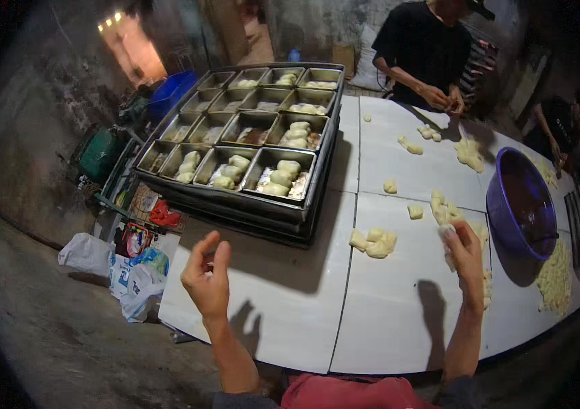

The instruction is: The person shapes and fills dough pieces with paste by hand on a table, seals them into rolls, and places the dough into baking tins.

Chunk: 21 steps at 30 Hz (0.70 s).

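Observation:
My left hand (209, 283) is raised over the near left part of the white tabletop (297, 307). Its thumb and forefinger are apart, nothing sits between them, and the other fingers curl in. My right hand (465, 262) hovers over the table's right half, fingers closed on a small whitish piece (449, 247) whose kind I cannot make out. Just beyond that hand lies a strip of dough (444, 208). A clump of dough pieces (376, 243) rests to its left, with single dough lumps (415, 212) close by.
A large black tray (290, 217) of metal loaf tins (252, 127), several holding dough, stands at the left. To the right is a purple basin (522, 204), beside a spread of small dough bits (554, 276). Across the table a person (426, 51) handles something small. Plastic bags (141, 290) lie left.

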Motion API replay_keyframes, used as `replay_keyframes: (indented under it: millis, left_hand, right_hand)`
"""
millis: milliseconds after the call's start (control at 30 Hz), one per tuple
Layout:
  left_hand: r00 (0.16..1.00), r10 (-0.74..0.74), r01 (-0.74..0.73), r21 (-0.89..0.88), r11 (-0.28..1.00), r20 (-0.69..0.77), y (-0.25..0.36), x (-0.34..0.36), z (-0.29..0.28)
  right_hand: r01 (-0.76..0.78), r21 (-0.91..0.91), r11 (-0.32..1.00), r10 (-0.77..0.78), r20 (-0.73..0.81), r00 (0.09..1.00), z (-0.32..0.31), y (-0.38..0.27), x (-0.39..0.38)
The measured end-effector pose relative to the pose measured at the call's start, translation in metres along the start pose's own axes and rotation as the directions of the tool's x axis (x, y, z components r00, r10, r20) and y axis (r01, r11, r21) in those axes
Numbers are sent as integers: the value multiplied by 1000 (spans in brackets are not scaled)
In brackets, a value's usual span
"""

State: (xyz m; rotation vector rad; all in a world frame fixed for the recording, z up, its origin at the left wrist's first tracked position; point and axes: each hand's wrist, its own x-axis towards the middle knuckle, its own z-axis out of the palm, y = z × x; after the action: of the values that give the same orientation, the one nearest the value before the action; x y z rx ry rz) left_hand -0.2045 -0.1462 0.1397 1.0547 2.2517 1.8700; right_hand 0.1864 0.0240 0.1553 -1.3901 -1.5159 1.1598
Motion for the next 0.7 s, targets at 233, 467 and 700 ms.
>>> replay_keyframes:
  millis: [233,467,700]
  left_hand:
    - [989,-134,128,90,988,56,-15,-52,-26]
    - [909,-412,400,150,904,58,-62,-98,-71]
    - [807,-591,591,10,807,1,-103,-121,-95]
  right_hand:
    - [573,-156,804,-494,360,791,218,-153,116]
    - [493,-511,704,-426,251,869,353,-171,186]
    - [634,-679,371,-265,576,773,354,-186,206]
